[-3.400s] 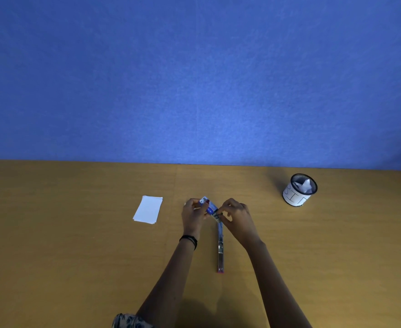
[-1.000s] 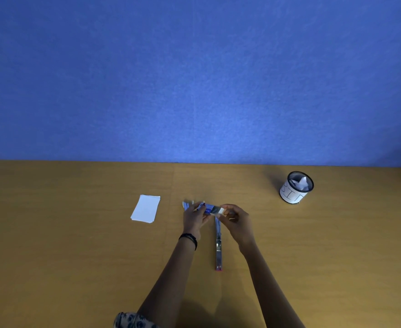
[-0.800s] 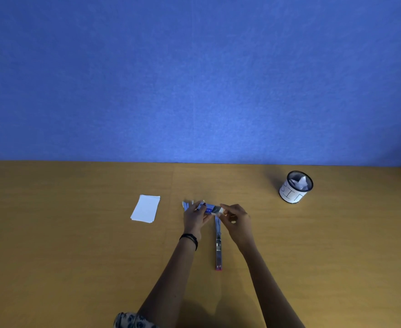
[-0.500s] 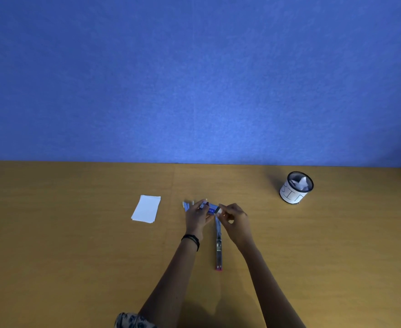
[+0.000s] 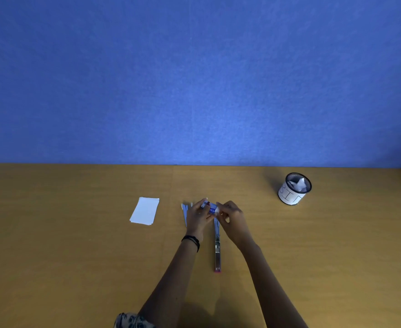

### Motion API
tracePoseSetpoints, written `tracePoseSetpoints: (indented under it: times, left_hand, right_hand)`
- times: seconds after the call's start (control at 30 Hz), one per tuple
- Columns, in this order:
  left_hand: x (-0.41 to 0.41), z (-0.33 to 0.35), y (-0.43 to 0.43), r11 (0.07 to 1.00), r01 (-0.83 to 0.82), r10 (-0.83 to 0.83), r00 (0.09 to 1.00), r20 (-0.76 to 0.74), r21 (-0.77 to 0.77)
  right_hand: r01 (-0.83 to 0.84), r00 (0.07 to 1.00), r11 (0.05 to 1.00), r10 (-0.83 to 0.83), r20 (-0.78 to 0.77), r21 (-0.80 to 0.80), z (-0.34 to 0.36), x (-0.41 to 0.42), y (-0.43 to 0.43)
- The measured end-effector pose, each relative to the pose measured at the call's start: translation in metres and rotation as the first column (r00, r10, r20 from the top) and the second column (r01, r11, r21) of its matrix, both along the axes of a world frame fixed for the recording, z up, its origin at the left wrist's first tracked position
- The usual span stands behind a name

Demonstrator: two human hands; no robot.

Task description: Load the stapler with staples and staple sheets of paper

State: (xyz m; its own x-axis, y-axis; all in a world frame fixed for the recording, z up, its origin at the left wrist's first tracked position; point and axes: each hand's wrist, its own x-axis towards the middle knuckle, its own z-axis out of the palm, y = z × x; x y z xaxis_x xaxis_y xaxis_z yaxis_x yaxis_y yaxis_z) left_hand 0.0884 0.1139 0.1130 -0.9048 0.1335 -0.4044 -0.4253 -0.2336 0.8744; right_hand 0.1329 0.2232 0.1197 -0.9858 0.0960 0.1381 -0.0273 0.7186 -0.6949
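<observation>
A small blue and white staple box (image 5: 210,207) is held above the wooden table between both hands. My left hand (image 5: 198,217) grips its left end and my right hand (image 5: 231,217) pinches its right end. Beneath them the stapler (image 5: 217,249) lies swung open flat, its metal channel running toward me and ending in a pink tip. A thin pale strip (image 5: 185,213) lies just left of my left hand; I cannot tell what it is. The small stack of white paper sheets (image 5: 145,211) lies farther left.
A black mesh cup (image 5: 294,192) with a white label and crumpled paper inside stands at the back right. A blue partition wall (image 5: 194,79) rises behind the wooden table (image 5: 64,256). A patterned sleeve shows at the bottom edge.
Both hands stayed over the open stapler working the staple box. The hands drew slightly closer together around it. The stapler and paper have not moved.
</observation>
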Motion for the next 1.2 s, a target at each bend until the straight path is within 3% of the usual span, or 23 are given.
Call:
tracePoseSetpoints:
  times: [0.17,0.33,0.53,0.67,0.8,1.2]
  left_hand:
    - [-0.003,0.006,0.001,0.999,0.013,-0.014,0.999,0.031,0.033]
    - [-0.003,0.009,0.003,0.999,-0.001,-0.001,0.999,0.042,0.044]
    - [-0.002,0.011,0.004,1.0,0.017,-0.016,0.999,-0.027,0.013]
    - [0.0,0.014,0.003,0.999,0.029,-0.032,0.994,-0.1,-0.03]
    - [0.001,0.015,0.001,0.997,0.051,-0.057,0.989,-0.133,-0.051]
    - [0.006,0.015,0.0,0.998,0.051,-0.057,0.988,-0.141,-0.045]
  right_hand:
    - [0.077,0.991,0.994,-0.085,-0.102,-0.075,0.001,0.003,0.003]
    - [0.071,0.991,0.994,-0.08,-0.11,-0.087,0.003,0.002,0.005]
    - [0.082,0.996,0.986,-0.084,-0.007,-0.144,0.006,-0.004,0.006]
    - [0.19,0.979,0.925,-0.155,0.13,-0.328,0.005,-0.009,0.006]
    - [0.2,0.972,0.833,-0.101,0.212,-0.517,0.006,-0.009,0.006]
    - [0.303,0.947,0.716,-0.154,0.282,-0.629,0.002,-0.008,-0.002]
